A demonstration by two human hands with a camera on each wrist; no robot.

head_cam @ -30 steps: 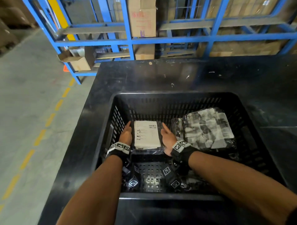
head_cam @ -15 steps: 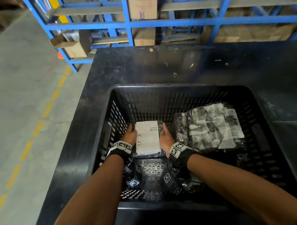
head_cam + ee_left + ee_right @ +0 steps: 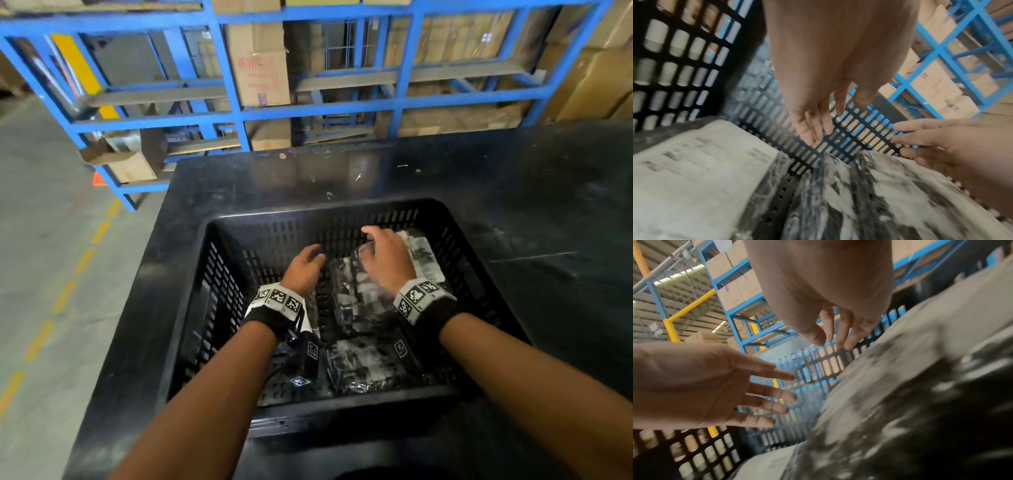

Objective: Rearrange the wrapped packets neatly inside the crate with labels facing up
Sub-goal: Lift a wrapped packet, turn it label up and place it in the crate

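Note:
A black slotted crate [image 3: 310, 213] stands on a black table. My left hand [image 3: 303, 269] hangs open over the crate's middle and holds nothing. My right hand [image 3: 383, 260] is open too, fingers spread just above a black-and-white patterned wrapped packet [image 3: 359, 301] at the right. A second patterned packet [image 3: 366, 370] lies nearer the front wall. In the left wrist view a packet with a white printed label [image 3: 694, 170] lies label up at the left, beside the patterned packet [image 3: 879, 194]. The head view hides most of it under my left wrist.
The black table [image 3: 513, 192] stretches behind and to the right of the crate. Blue steel racking [image 3: 236, 102] with cardboard boxes stands beyond it. A concrete floor with a dashed yellow line [image 3: 61, 298] runs along the left.
Both hands have let go of the white-labelled packet, risen, and moved right and farther back; the right hand is now over the patterned packet.

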